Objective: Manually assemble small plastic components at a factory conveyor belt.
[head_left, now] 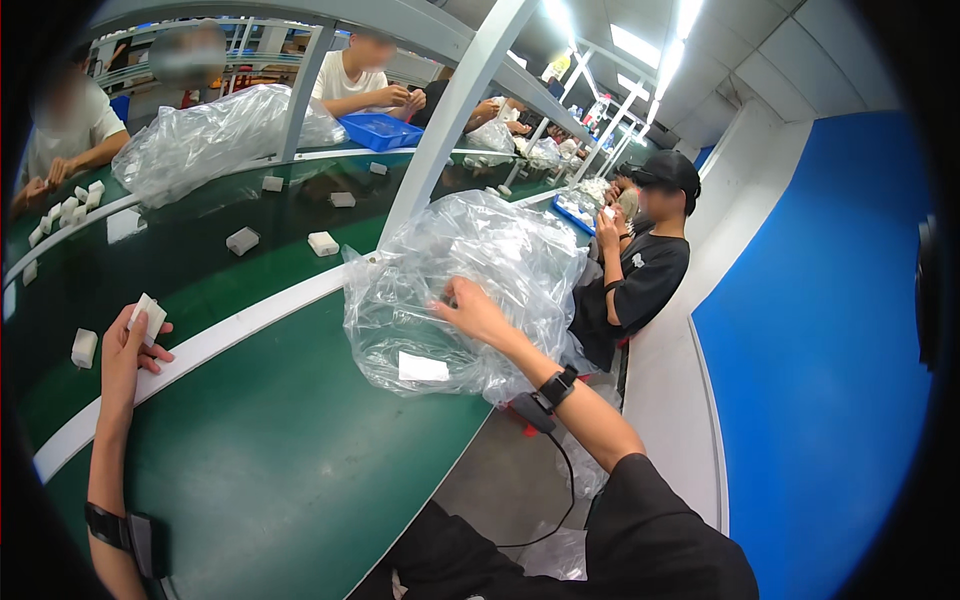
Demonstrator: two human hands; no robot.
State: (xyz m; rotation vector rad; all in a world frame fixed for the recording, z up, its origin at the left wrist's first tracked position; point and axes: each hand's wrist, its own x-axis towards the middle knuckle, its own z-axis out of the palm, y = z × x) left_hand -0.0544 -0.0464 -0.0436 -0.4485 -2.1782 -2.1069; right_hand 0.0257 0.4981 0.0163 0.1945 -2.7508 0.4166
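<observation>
My left hand [132, 350] is closed around a small white block-shaped piece [148, 318], above the white rail that edges the conveyor. A similar white block [84, 348] lies on the belt just left of that hand. My right hand [474, 312] reaches over a large, crumpled clear plastic bag [520, 240], its fingers bent and apart at the plastic. Whether the fingertips touch the film is hard to see. Inside or under the bag's near side shows a flat white piece [423, 367].
The dark green conveyor [200, 285] carries several more white blocks. A grey metal post [430, 150] rises behind the bag. Co-workers sit across the belt, and a person in black [640, 270] works at my right. Blue trays [380, 132] and another plastic bag [220, 140] lie farther off.
</observation>
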